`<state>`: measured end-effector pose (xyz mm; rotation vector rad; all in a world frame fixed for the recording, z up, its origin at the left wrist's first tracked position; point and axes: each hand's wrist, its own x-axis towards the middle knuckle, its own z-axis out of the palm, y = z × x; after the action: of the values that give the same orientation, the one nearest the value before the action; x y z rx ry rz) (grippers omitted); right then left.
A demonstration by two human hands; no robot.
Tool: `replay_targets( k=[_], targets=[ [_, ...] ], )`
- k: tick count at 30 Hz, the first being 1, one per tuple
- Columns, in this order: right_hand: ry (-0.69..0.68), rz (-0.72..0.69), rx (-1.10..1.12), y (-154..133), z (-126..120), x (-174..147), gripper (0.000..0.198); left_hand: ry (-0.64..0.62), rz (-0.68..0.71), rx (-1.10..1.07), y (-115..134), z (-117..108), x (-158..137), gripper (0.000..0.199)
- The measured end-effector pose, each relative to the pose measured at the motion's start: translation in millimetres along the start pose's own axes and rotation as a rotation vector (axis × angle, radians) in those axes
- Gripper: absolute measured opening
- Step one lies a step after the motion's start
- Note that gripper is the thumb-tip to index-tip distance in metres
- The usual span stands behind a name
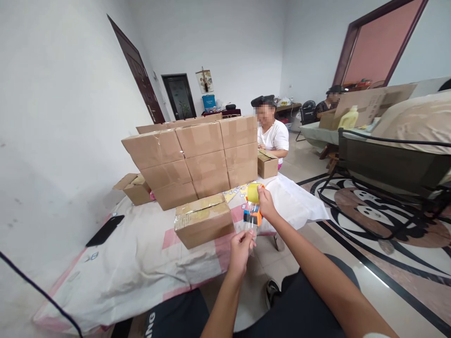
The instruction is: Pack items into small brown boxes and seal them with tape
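My right hand [267, 203] is closed around a tape dispenser [252, 217] with orange and blue parts and a yellow roll of tape [254, 193]. Clear tape stretches down from it to my left hand [241, 249], whose fingers pinch the loose end. Just left of both hands, a cardboard box [204, 221] lies on the cloth-covered table [141, 263]. Its top flaps are folded down, with shiny tape over the near left end. Neither hand touches that box.
Stacked cartons [206, 159] form a wall across the table. A small open box [136, 188] and a black phone-like slab [104, 231] lie left. Another box [268, 164] stands by a person in white [276, 136]. A black-framed folding bed [387, 164] is right; a second person sits beyond.
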<state>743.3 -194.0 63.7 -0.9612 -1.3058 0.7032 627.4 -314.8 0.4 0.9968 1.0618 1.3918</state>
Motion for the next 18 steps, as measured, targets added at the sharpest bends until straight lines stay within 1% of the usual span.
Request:
replay_targets(
  k=[5,7,10,13,18],
  targets=[
    [-0.040,-0.004,0.004,-5,1,-5,0.062,-0.002,-0.024,-0.001,-7,-3,0,0.056],
    [-0.052,0.021,0.040,-7,3,-9,0.061,0.000,-0.026,0.002,-8,-4,0,0.055],
    [-0.047,0.129,0.166,-10,6,-13,0.060,0.000,-0.020,0.004,-5,-5,1,0.051],
    [-0.054,0.235,0.281,-16,11,-16,0.061,-0.002,0.017,0.023,0,-6,1,0.049],
    [-0.044,0.348,0.348,-25,16,-17,0.060,0.003,0.079,0.065,8,-7,-1,0.051]
  ],
)
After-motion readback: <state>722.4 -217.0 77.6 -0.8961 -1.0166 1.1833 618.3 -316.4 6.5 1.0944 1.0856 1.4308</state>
